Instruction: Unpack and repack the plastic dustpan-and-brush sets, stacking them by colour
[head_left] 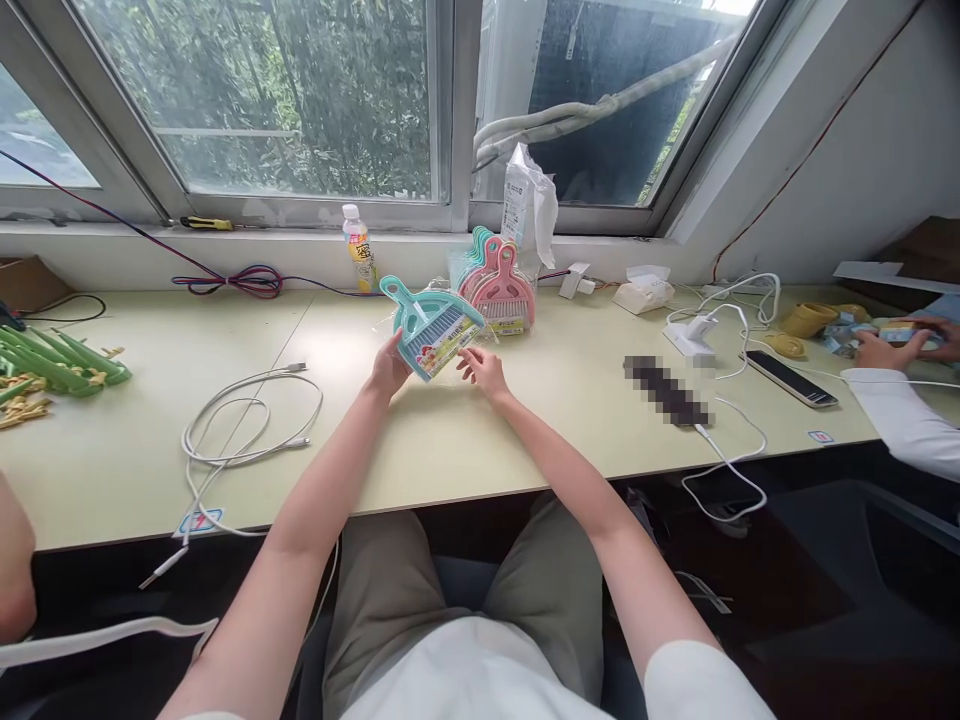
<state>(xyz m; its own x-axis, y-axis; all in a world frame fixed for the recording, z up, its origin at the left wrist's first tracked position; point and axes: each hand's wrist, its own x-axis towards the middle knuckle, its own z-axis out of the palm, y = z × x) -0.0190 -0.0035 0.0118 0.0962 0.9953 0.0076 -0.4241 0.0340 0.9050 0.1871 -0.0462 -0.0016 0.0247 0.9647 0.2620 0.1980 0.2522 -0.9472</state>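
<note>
We hold the teal dustpan set (435,325) tilted above the table (585,390), left hand (388,368) pinching its lower-left edge. Right hand (487,375) curls near the label (448,343); we cannot tell whether it pinches. One-sided support could cause slipping.

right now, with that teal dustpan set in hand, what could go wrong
The teal dustpan set in the left hand could bump the pink and teal sets just behind, perhaps tipping them.
Its handle points toward the drink bottle, which a careless swing might knock.
The looped white cable beside the left arm might snag.
</note>
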